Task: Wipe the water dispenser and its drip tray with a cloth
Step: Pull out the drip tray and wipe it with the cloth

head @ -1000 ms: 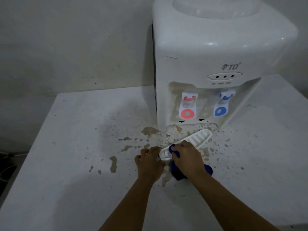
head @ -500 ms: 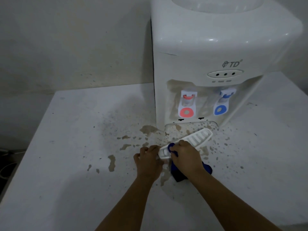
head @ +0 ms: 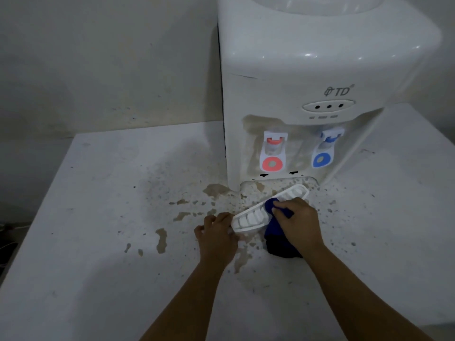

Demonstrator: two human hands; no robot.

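A white water dispenser point(head: 307, 70) stands at the back of a white table point(head: 98, 217), with a red tap point(head: 272, 153) and a blue tap point(head: 325, 151). Its white slotted drip tray point(head: 251, 219) lies pulled out and slanted in front of the empty tray recess point(head: 270, 184). My left hand point(head: 218, 233) grips the tray's near left end. My right hand point(head: 299, 221) holds a blue cloth point(head: 273, 205) pressed onto the tray's middle, and the rest of the cloth hangs down onto the table under my wrist.
Brown stains and splashes point(head: 216, 189) are scattered over the table in front of and left of the dispenser. A grey wall point(head: 98, 57) stands behind. The table's left edge drops to a dark floor with cables point(head: 7, 232).
My right hand has slid the cloth along the tray from its left end toward the middle, uncovering the left slots. My left hand stays on the tray's end.
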